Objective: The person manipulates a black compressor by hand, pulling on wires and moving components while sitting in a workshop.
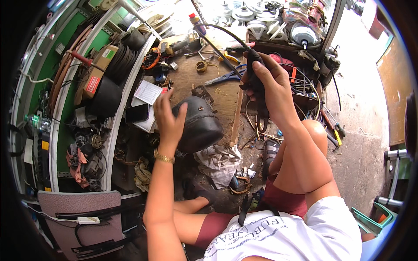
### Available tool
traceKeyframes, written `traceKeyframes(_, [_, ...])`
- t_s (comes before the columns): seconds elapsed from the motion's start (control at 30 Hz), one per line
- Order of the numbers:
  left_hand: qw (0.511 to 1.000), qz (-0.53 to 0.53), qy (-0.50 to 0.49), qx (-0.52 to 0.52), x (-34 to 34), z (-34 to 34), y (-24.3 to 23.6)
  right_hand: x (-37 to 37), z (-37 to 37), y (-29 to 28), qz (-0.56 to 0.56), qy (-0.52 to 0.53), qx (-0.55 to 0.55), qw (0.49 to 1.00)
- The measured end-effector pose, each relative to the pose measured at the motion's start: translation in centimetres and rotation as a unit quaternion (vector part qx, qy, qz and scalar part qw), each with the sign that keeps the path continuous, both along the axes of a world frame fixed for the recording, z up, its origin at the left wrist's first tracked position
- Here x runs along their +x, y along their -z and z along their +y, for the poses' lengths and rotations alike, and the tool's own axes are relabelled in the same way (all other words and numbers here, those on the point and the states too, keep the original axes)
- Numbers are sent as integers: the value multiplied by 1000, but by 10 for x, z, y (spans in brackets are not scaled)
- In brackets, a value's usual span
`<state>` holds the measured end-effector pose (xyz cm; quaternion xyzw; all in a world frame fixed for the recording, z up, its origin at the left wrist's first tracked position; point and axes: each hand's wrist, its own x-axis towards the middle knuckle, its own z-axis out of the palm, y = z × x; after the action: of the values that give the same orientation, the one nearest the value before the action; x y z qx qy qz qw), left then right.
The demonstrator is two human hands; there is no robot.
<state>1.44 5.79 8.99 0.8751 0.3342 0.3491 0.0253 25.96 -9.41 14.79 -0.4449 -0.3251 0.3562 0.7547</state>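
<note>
A rounded black housing [200,130] with a small fitting on top leans at the near edge of the wooden workbench [185,71]. Against its left side is my left hand [170,119], fingers stretched out and thumb apart, close to or touching the shell. My right hand [278,91] is closed round a black cable bundle [257,89], raised over the bench's right side. From the bundle a black cord [226,31] arches up and to the left. Below the right hand lie blue-handled scissors [224,78]. A dark metal bracket [202,93] sits just behind the housing.
On the bench are a roll of brown tape [201,66], a phone [137,113] and a paper pad [148,92]. A grey rag [220,163] lies below its edge. Shelves with coiled cable [121,65] stand left; a wire-filled tray [300,89] is right.
</note>
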Motion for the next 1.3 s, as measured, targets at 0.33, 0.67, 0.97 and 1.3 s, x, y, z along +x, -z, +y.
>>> traceKeyframes(0.33, [918,325,33,-224,78,76,5,17,13,15,-9,11,-9,1000])
traceKeyframes(0.67, [958,235,2,-167,76,64,18,13,19,102,-430,12,-91,898])
traceKeyframes(0.97, [969,211,-27,-125,72,58,8,32,66,185,-686,10,-100,721])
traceKeyframes(1.3, [962,181,-131,-154,48,80,21,7,58,184,-686,78,-159,706])
